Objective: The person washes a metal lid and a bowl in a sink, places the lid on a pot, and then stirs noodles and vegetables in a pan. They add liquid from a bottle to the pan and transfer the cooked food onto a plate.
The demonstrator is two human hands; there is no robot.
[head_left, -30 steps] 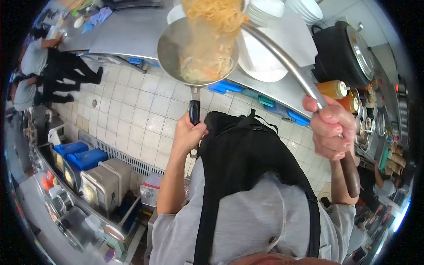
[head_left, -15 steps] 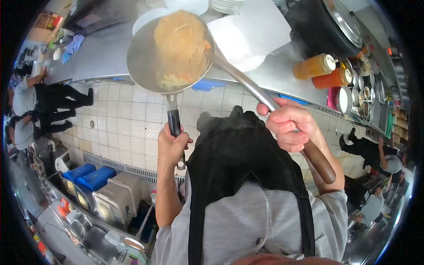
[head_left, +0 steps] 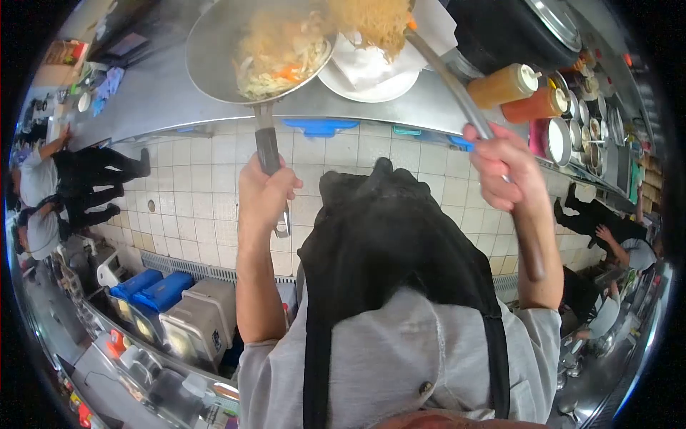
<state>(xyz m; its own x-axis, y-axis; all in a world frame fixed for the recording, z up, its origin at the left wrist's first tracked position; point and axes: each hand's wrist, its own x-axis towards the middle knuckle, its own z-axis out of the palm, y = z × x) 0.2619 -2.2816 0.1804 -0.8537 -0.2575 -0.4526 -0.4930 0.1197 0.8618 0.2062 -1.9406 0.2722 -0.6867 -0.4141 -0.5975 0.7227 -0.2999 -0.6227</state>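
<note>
My left hand (head_left: pixel 266 189) is closed around the black handle of a round metal pan (head_left: pixel 211 53), held at the counter's near edge. Cooked cabbage and carrot with thin noodles (head_left: pixel 275 61) lie in the pan. In my right hand (head_left: pixel 507 168) is a long-handled wok ladle (head_left: pixel 451 80) with a brown handle end. A heap of thin noodles (head_left: pixel 375 25) hides the ladle's head, above a white plate (head_left: pixel 368 94) right of the pan. White paper (head_left: pixel 434 28) lies over that plate.
Two squeeze bottles, one yellowish (head_left: pixel 504 86) and one orange (head_left: pixel 534 105), stand right of the plate. Behind them is a large black pot (head_left: pixel 496 36). Small metal containers (head_left: pixel 557 141) line the right. Co-workers (head_left: pixel 43 171) stand far left and right. Lidded bins (head_left: pixel 200 314) sit behind me at left.
My right hand has moved right and up, carrying a heap of noodles from the pan to above the plate. The pan has shifted slightly left and forward. Vegetables now show more in it.
</note>
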